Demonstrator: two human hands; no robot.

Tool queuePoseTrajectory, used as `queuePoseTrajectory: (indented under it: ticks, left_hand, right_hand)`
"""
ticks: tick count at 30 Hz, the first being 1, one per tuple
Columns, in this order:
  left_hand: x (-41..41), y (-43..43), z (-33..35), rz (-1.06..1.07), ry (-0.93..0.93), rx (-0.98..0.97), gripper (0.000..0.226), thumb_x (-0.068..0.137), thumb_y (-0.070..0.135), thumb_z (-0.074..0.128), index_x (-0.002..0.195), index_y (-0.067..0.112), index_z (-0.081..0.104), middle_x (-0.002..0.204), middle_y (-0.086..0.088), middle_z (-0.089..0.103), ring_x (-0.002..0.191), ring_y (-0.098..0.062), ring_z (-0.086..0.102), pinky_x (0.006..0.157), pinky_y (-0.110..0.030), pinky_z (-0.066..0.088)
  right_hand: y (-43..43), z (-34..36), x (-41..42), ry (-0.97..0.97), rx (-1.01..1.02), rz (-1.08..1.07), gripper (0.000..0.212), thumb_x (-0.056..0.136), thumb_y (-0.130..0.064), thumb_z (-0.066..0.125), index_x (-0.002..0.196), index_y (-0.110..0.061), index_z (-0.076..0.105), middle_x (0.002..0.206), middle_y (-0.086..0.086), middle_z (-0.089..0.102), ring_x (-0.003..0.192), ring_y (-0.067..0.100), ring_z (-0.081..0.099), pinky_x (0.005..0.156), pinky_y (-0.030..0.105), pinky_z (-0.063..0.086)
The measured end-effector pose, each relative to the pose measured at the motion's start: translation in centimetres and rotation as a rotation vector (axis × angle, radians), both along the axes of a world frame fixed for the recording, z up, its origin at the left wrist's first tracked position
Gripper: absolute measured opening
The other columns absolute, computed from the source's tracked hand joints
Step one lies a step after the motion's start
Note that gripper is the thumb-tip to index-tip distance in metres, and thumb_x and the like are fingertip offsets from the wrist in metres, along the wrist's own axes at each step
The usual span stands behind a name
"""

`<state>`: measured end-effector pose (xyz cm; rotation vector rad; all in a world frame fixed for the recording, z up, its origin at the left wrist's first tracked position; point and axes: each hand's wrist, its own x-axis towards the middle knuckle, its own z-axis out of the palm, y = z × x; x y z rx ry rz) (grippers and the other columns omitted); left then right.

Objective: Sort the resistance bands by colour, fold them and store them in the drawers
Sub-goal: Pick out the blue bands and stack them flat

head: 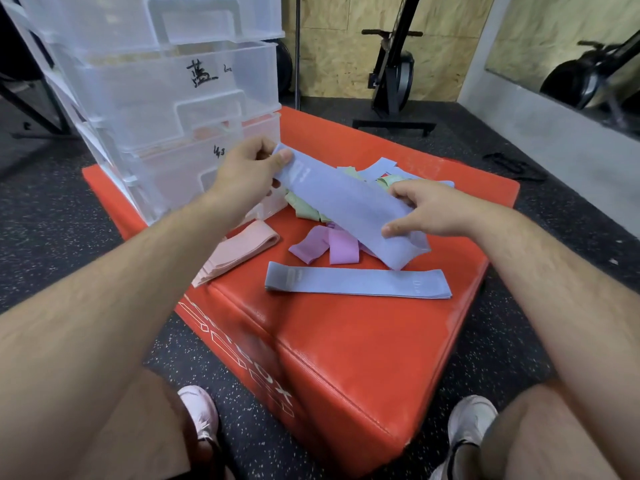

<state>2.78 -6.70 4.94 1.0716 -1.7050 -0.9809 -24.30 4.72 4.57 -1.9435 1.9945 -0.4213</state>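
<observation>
Far-left corner of the red box [346,358]: clear drawer unit [166,98], stacked, fronts lettered by hand in marker; open or closed not clear.

Left edge of the box, just near of the unit: pink bands [239,251], folded, lying flat.

Above the box's middle-left: left hand [249,168], thumb and curled fingers pinching one end of the held blue band [346,209]. Band lifted clear of the box top, long axis sloping from far-left to near-right, stretched hand to hand.

Beneath it, at the box's centre: loose heap of green bands [304,206]; purple bands [325,249] just nearer.

Towards the box's front edge: second blue band [356,284], flat, lengthwise left to right, apart from the purple ones.

Above the box's middle-right: right hand [426,211], thumb and fingers pinching the band's other end, short tail hanging past the grip.

Judged: folding step in hand; ends to be brought together next. Left hand nearer the drawers, so better placed for stowing. Possible obstruction: heap directly below, liable to snag a lowered band; drawer fronts close behind the left hand.
</observation>
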Motion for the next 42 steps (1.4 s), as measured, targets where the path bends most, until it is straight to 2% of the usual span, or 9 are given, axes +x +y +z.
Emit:
queuePoseTrajectory:
  ticks: [8, 10, 12, 15, 24, 29, 34, 38, 42]
  left_hand:
    - [1.4, 1.2, -1.9, -0.018, -0.012, 0.073, 0.020, 0.094, 0.031, 0.066, 0.077, 0.020, 0.060, 0.076, 0.001, 0.063, 0.060, -0.014, 0.056, 0.057, -0.030, 0.048]
    - [1.3, 1.8, -2.4, -0.024, 0.004, 0.091, 0.021, 0.094, 0.028, 0.066, 0.076, 0.021, 0.059, 0.074, 0.000, 0.063, 0.056, -0.011, 0.056, 0.055, -0.029, 0.046]
    - [1.4, 2.4, -2.8, -0.029, 0.006, 0.095, 0.020, 0.095, 0.025, 0.064, 0.076, 0.020, 0.060, 0.072, -0.001, 0.062, 0.055, -0.012, 0.054, 0.053, -0.028, 0.045]
    - [1.6, 3.0, -3.6, -0.031, -0.020, 0.110, 0.019, 0.096, 0.022, 0.063, 0.077, 0.017, 0.061, 0.072, -0.003, 0.061, 0.052, -0.011, 0.054, 0.049, -0.025, 0.045]
    - [2.8, 3.9, -5.3, -0.060, -0.047, 0.202, 0.020, 0.097, 0.022, 0.062, 0.078, 0.015, 0.059, 0.075, -0.003, 0.062, 0.054, -0.009, 0.056, 0.051, -0.023, 0.046]
    - [3.3, 4.1, -5.9, -0.074, -0.096, 0.230, 0.020, 0.097, 0.024, 0.061, 0.089, 0.006, 0.062, 0.073, -0.004, 0.060, 0.054, -0.010, 0.054, 0.052, -0.025, 0.045]
    - [3.5, 4.3, -6.8, -0.044, -0.145, 0.240, 0.020, 0.097, 0.026, 0.062, 0.083, 0.012, 0.060, 0.075, -0.005, 0.061, 0.054, -0.009, 0.057, 0.056, -0.025, 0.047]
    - [3.5, 4.3, -7.5, -0.036, -0.243, 0.241, 0.027, 0.097, 0.027, 0.061, 0.096, -0.001, 0.063, 0.079, -0.006, 0.063, 0.052, -0.007, 0.059, 0.046, -0.020, 0.047]
    - [3.3, 4.6, -7.5, -0.003, -0.300, 0.214, 0.016, 0.097, 0.024, 0.060, 0.094, 0.008, 0.059, 0.077, -0.004, 0.058, 0.044, -0.005, 0.055, 0.041, -0.015, 0.045]
  right_hand:
    - [3.8, -0.2, -4.2, -0.163, 0.145, -0.120, 0.035, 0.069, -0.040, 0.081, 0.099, -0.027, 0.066, 0.098, 0.002, 0.074, 0.090, 0.024, 0.068, 0.088, 0.046, 0.053]
    - [4.6, -0.8, -4.8, -0.251, 0.158, -0.123, 0.032, 0.076, -0.031, 0.077, 0.104, -0.028, 0.064, 0.083, 0.004, 0.070, 0.073, 0.016, 0.063, 0.078, 0.045, 0.053]
    - [5.6, -1.3, -5.2, -0.389, 0.165, -0.133, 0.031, 0.089, -0.001, 0.063, 0.111, -0.022, 0.059, 0.065, -0.001, 0.057, 0.058, 0.006, 0.053, 0.062, 0.031, 0.051]
    - [7.2, -1.6, -5.4, -0.548, 0.160, -0.162, 0.042, 0.089, 0.015, 0.050, 0.110, -0.022, 0.054, 0.072, 0.003, 0.056, 0.059, 0.009, 0.054, 0.054, 0.020, 0.050]
    - [9.5, -2.1, -4.2, -0.881, 0.277, -0.148, 0.027, 0.098, 0.003, 0.050, 0.111, -0.019, 0.060, 0.092, 0.007, 0.065, 0.080, 0.018, 0.066, 0.077, 0.035, 0.060]
    - [9.5, -2.2, -4.5, -0.987, 0.186, -0.208, 0.018, 0.098, -0.004, 0.055, 0.106, -0.020, 0.058, 0.081, 0.004, 0.062, 0.065, 0.011, 0.064, 0.059, 0.024, 0.059]
    - [9.2, -2.8, -4.7, -0.906, 0.211, -0.271, 0.016, 0.102, -0.006, 0.048, 0.105, -0.004, 0.064, 0.090, 0.010, 0.063, 0.067, 0.010, 0.058, 0.061, 0.021, 0.058]
    - [9.1, -4.1, -3.8, -0.451, 0.181, -0.253, 0.018, 0.101, -0.022, 0.056, 0.103, -0.008, 0.067, 0.094, 0.006, 0.069, 0.067, 0.007, 0.063, 0.062, 0.027, 0.054]
    - [8.9, -5.1, -1.8, -0.081, 0.170, -0.126, 0.015, 0.085, -0.034, 0.075, 0.092, -0.022, 0.070, 0.082, -0.008, 0.070, 0.074, 0.012, 0.063, 0.077, 0.036, 0.052]
